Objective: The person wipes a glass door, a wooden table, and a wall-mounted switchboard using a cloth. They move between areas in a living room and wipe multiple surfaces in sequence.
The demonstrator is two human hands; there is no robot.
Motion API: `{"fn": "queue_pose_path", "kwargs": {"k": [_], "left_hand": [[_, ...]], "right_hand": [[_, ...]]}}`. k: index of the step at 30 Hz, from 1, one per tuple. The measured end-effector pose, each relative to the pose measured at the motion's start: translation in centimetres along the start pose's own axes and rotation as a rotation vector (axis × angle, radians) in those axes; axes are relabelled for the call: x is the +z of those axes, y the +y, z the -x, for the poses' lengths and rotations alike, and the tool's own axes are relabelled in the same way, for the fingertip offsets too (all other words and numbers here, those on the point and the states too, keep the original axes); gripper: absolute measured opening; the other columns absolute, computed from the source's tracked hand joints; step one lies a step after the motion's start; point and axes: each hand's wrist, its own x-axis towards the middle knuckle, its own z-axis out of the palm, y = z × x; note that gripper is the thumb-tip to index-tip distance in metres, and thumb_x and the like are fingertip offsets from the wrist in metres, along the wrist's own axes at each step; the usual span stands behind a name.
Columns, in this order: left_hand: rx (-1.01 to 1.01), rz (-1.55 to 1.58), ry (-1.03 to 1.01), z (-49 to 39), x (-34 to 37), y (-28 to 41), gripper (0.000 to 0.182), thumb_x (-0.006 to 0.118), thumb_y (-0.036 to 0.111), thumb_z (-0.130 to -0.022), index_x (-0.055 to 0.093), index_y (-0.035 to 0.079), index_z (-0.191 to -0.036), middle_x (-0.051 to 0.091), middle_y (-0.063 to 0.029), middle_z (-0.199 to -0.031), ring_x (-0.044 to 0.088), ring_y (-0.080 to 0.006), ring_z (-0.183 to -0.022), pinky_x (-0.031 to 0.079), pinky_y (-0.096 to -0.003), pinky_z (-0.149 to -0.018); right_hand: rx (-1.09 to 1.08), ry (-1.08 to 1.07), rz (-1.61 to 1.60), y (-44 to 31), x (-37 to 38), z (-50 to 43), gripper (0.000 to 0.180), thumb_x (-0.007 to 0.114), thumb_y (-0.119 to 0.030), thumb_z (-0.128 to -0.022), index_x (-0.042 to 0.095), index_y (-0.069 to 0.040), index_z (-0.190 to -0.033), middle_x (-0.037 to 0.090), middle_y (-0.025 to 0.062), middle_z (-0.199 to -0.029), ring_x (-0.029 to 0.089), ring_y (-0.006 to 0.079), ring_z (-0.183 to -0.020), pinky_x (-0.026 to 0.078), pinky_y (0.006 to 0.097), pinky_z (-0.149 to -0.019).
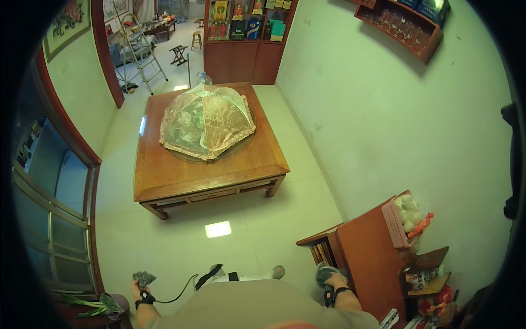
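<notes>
At the lower left, my left hand (137, 289) is closed on a crumpled grey cloth (144, 278) that sticks up past the fingers. My right hand (337, 281) holds a dark grey-green object (326, 274), perhaps a cloth or cap, beside the open front of a reddish wooden cabinet (363, 246). Both wrists wear black straps with small devices, and a black cable runs from the left one. Ahead stands a square wooden table (185, 181) bearing a lace-trimmed mesh food cover (228, 119) over several dishes.
A pink basket (395, 230) sits on the cabinet near the right wall. Green onions (88, 306) lie at the lower left by a sliding door (53, 234). Farther off are a stepladder (141, 53), a folding stool (178, 55) and a display cabinet (242, 61).
</notes>
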Motion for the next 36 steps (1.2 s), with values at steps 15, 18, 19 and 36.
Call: {"fn": "queue_pose_path", "kwargs": {"k": [15, 18, 19, 36], "left_hand": [[-0.262, -0.223, 0.110, -6.6, -11.9, -0.1, 0.018, 0.054, 0.025, -0.086, 0.044, 0.012, -0.080, 0.049, -0.0023, -0.069, 0.048, -0.0178, -0.055, 0.041, -0.0322, -0.049], [-0.301, -0.250, 0.113, -5.7, -12.3, -1.1, 0.018, 0.054, 0.026, -0.087, 0.045, 0.011, -0.082, 0.051, -0.0026, -0.071, 0.049, -0.0181, -0.056, 0.041, -0.0326, -0.050], [-0.306, -0.273, 0.123, -5.4, -12.4, -1.3, 0.018, 0.054, 0.027, -0.088, 0.046, 0.011, -0.083, 0.051, -0.0026, -0.072, 0.050, -0.0182, -0.057, 0.042, -0.0327, -0.050], [-0.267, -0.420, 0.052, -2.1, 12.4, -3.9, 0.023, 0.053, 0.033, -0.093, 0.055, 0.010, -0.095, 0.059, -0.0041, -0.083, 0.055, -0.0199, -0.067, 0.045, -0.0345, -0.058]], "right_hand": [[-0.311, 0.038, -0.125, -20.8, -0.8, 2.6, 0.067, 0.080, -0.029, -0.067, 0.060, -0.009, -0.129, 0.065, 0.0185, -0.121, 0.062, 0.0326, -0.113, 0.048, 0.0385, -0.097], [-0.344, 0.133, -0.072, -23.3, -3.9, 2.8, 0.071, 0.080, -0.026, -0.065, 0.058, -0.009, -0.131, 0.065, 0.0181, -0.119, 0.062, 0.0317, -0.112, 0.050, 0.0387, -0.096], [-0.354, 0.116, -0.108, -23.9, -4.8, 2.9, 0.073, 0.080, -0.025, -0.065, 0.057, -0.010, -0.132, 0.065, 0.0179, -0.119, 0.063, 0.0312, -0.111, 0.050, 0.0389, -0.095], [-0.493, -0.046, -1.368, -20.0, -15.0, -3.3, 0.050, 0.067, -0.007, -0.073, 0.060, -0.002, -0.122, 0.066, 0.0131, -0.105, 0.065, 0.0253, -0.093, 0.052, 0.0355, -0.083]]}}
